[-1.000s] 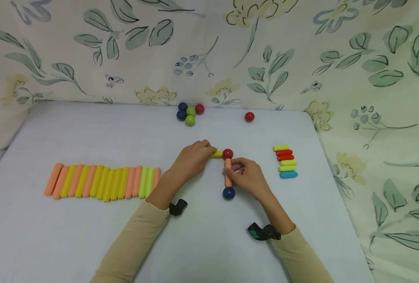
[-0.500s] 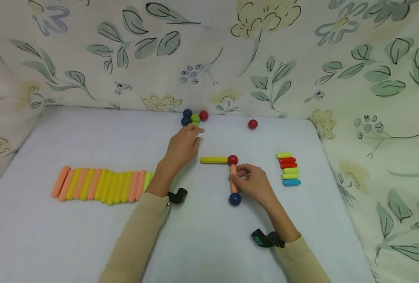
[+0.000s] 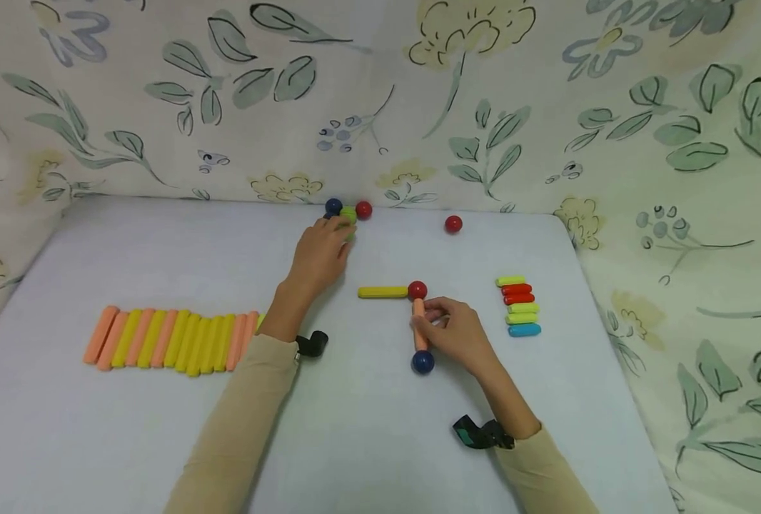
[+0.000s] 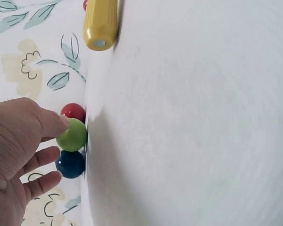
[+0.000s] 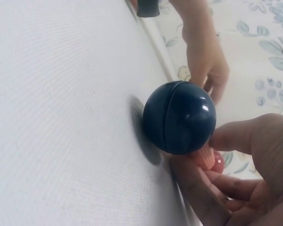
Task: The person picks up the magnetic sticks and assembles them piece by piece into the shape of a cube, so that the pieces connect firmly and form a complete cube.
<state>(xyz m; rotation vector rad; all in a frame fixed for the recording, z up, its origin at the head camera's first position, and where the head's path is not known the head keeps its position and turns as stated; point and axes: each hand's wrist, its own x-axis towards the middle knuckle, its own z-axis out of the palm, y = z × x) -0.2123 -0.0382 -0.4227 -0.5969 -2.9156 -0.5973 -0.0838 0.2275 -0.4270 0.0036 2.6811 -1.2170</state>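
Observation:
My left hand (image 3: pixel 321 251) is at the cluster of balls by the back edge, thumb and forefinger at a glossy green ball (image 4: pixel 71 135). In the left wrist view its other fingers spread beside a dark blue ball (image 4: pixel 70 165). My right hand (image 3: pixel 454 330) pinches an orange stick (image 3: pixel 420 325) between thumb and fingers. That stick has a dark blue ball (image 5: pixel 180 117) at its near end and a red ball (image 3: pixel 417 290) at its far end. From the red ball a yellow stick (image 3: pixel 383 292) points left along the table.
A long row of orange and yellow sticks (image 3: pixel 162 339) lies on the left, partly behind the left arm. Short coloured sticks (image 3: pixel 522 308) are stacked in a column at right. One red ball (image 3: pixel 454 224) sits alone near the floral cloth (image 3: pixel 406 93).
My left hand has let go of the yellow stick and moved back and left to the ball cluster. The right hand keeps its hold on the orange stick.

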